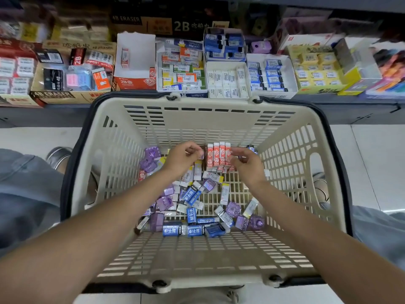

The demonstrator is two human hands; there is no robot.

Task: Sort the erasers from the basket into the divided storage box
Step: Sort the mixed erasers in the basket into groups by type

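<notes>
A beige plastic basket (282, 154) stands in front of me with several loose erasers on its floor: blue ones (192, 194), purple ones (151, 159) and white ones. A row of red-and-white erasers (219, 156) stands upright at the far side of the basket. My left hand (183, 157) grips the row's left end with curled fingers. My right hand (246, 164) pinches its right end. On the shelf behind, a red 2B box (131, 81) holds one red-and-white eraser (125, 58).
The shelf beyond the basket carries more eraser boxes: a mixed white box (182, 93), a white-eraser box (228, 80), a blue-eraser box (271, 75) and a yellow one (315, 71). My knees and shoes flank the basket on the tiled floor.
</notes>
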